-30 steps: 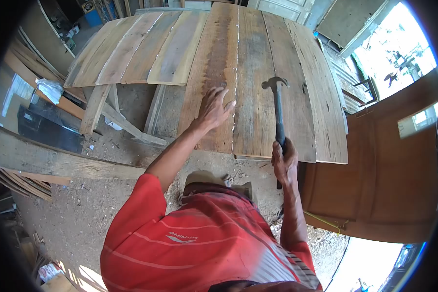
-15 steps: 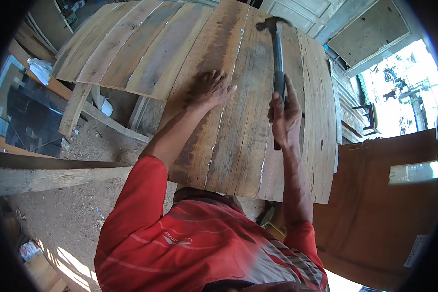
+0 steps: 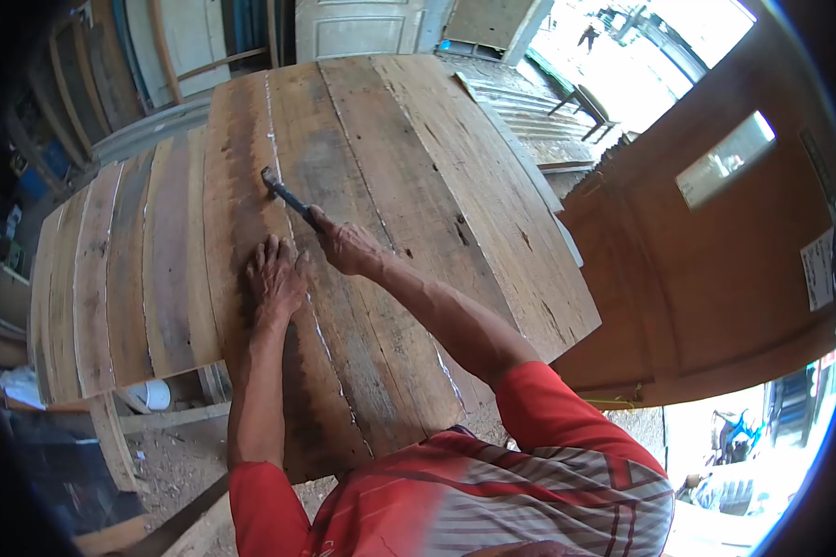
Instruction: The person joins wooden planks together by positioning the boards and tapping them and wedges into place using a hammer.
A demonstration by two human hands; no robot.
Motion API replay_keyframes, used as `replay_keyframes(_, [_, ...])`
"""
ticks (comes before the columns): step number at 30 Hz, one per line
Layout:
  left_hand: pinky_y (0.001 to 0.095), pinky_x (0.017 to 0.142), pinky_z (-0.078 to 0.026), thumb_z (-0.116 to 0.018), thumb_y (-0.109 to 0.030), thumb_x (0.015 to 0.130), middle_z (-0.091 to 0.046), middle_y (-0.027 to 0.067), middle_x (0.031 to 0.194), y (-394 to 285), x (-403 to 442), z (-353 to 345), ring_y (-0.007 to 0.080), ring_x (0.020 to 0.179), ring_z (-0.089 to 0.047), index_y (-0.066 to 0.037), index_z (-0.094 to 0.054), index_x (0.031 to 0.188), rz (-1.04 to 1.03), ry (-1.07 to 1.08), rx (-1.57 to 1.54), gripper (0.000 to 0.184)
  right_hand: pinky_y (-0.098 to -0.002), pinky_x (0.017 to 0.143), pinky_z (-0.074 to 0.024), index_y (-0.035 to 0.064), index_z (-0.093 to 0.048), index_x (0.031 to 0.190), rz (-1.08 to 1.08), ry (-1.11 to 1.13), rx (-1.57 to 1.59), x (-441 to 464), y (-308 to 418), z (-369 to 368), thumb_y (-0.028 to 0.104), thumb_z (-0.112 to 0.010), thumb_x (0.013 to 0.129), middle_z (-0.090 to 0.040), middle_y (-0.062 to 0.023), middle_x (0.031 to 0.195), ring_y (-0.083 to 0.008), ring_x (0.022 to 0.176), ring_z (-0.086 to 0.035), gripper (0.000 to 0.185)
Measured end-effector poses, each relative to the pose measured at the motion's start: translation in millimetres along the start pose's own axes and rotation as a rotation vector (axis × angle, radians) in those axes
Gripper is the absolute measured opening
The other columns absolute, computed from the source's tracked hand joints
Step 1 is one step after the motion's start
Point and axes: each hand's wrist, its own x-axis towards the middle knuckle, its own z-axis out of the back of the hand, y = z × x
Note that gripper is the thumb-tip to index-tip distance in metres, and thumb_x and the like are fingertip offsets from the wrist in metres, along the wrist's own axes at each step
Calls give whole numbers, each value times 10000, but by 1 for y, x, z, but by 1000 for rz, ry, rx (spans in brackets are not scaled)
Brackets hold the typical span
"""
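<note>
My left hand [image 3: 277, 278] lies on the dark-stained plank [image 3: 297, 390], palm down with its fingers spread, beside a white-lined seam. My right hand [image 3: 346, 245] is wrapped round the dark handle of a claw hammer [image 3: 293, 200]. The hammer's head is low over the same plank, just beyond my left fingertips; whether it touches the wood I cannot tell. These planks belong to a wide panel of joined boards [image 3: 409, 186] with white lines along several seams.
To the left is a second panel of joined boards [image 3: 172, 251]. A brown wooden door [image 3: 706, 278] stands close on the right. Farther back are a white panelled door [image 3: 358, 32] and a chair [image 3: 585, 110]. A white container [image 3: 158, 395] sits below the left panel.
The hammer has swung from upright down to the left, its head now near the plank. My left hand stays flat on the wood. The view has turned and shifted, and my body leans further over the panel.
</note>
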Motion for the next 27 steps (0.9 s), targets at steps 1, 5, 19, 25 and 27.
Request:
replay_keyframes(1, [565, 1219, -184, -398, -554, 1031, -315, 148, 1641, -6, -2, 8, 372, 1517, -249, -54, -420, 1530, 27, 33, -9, 707, -573, 772, -507, 133, -288, 1574, 16, 36, -25, 4, 2, 0, 189, -444, 1023, -664, -327, 1016, -503, 933, -655, 575])
replay_keyframes(5, [572, 1228, -179, -410, -541, 1032, -270, 162, 1658, 4, -4, -14, 380, 1523, -239, -43, -353, 1561, 32, 2, -53, 728, -488, 752, -512, 130, -443, 1518, -23, 4, 119, 3, 16, 10, 218, -496, 1030, -646, -289, 1011, -406, 887, -653, 499])
replay_keyframes(19, [650, 1195, -224, -408, -520, 1050, -239, 264, 1638, -7, -1, 7, 476, 1511, -209, 59, -310, 1545, -15, 150, 100, 769, -456, 744, -542, 169, -336, 1591, 74, -57, 45, 5, -9, 7, 232, -498, 1044, -702, -280, 1081, -395, 836, -701, 574])
replay_keyframes(25, [676, 1173, -251, -449, -563, 1021, -271, 279, 1617, -10, 4, 5, 501, 1488, -245, 74, -321, 1534, 22, 144, 142, 828, -430, 791, -524, 108, -439, 1527, 81, -56, 86, 27, -17, -6, 231, -530, 1017, -669, -319, 1047, -448, 883, -674, 533])
replay_keyframes(27, [684, 1165, -259, -448, -568, 1019, -267, 286, 1617, -10, 2, 10, 504, 1483, -254, 79, -314, 1535, -26, 135, 130, 838, -391, 764, -514, 106, -446, 1529, -31, -25, 184, 21, -3, 13, 252, -534, 1029, -691, -272, 1019, -363, 842, -681, 528])
